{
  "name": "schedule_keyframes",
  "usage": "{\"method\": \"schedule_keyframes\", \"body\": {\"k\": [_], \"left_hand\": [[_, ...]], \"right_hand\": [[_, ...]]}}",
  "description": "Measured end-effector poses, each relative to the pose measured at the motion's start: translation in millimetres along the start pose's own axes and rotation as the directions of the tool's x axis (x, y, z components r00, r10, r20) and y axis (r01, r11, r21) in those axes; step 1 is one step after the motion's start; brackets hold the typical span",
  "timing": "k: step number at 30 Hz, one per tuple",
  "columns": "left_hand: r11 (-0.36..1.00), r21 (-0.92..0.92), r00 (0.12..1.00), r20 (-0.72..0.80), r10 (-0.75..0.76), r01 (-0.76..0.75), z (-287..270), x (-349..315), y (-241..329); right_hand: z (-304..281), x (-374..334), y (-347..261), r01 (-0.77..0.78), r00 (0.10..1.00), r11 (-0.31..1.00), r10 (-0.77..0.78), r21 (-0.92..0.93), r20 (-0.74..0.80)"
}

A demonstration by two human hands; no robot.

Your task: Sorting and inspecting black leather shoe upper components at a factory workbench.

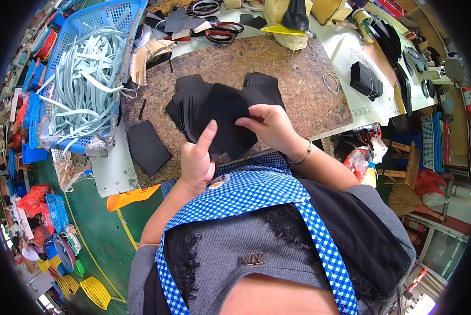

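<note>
My left hand (197,157) grips the near left side of a fanned stack of black flat pieces (183,107), with its thumb on top. Between the thumb and fingers of my right hand (273,127) is the right edge of the uppermost black piece (224,107). The fan is just over the near part of a speckled brown board (219,62); whether its pieces touch the board I cannot tell. One pile of black pieces (148,148) lies at the board's left corner. A second pile (262,89) lies beyond my right hand.
A blue basket (132,37) of pale strips (91,79) stands at the left. Scissors (224,32) and a black-handled tool in a yellowish block (295,18) are at the back. To the right lie a rubber band (324,80) and a banded black bundle (366,80).
</note>
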State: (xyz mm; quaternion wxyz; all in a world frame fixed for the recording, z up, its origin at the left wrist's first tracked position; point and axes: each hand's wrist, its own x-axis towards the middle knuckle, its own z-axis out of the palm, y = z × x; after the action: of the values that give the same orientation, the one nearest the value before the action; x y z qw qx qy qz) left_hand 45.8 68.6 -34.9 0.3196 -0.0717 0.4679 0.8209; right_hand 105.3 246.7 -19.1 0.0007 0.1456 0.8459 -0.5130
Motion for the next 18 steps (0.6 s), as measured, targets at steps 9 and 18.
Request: {"method": "schedule_keyframes", "body": {"k": [9, 18], "left_hand": [[0.999, -0.011, 0.998, -0.042, 0.051, -0.052, 2.0, -2.7, -3.2], [0.991, -0.007, 0.99, -0.047, 0.136, -0.136, 12.0, -2.2, -7.4]], "right_hand": [[-20.1, 7.8, 19.8, 0.11, 0.939, 0.988, -0.066, 0.113, -0.338], [1.7, 2.7, 20.7, 0.066, 0.989, 0.937, -0.017, 0.342, -0.144]]}}
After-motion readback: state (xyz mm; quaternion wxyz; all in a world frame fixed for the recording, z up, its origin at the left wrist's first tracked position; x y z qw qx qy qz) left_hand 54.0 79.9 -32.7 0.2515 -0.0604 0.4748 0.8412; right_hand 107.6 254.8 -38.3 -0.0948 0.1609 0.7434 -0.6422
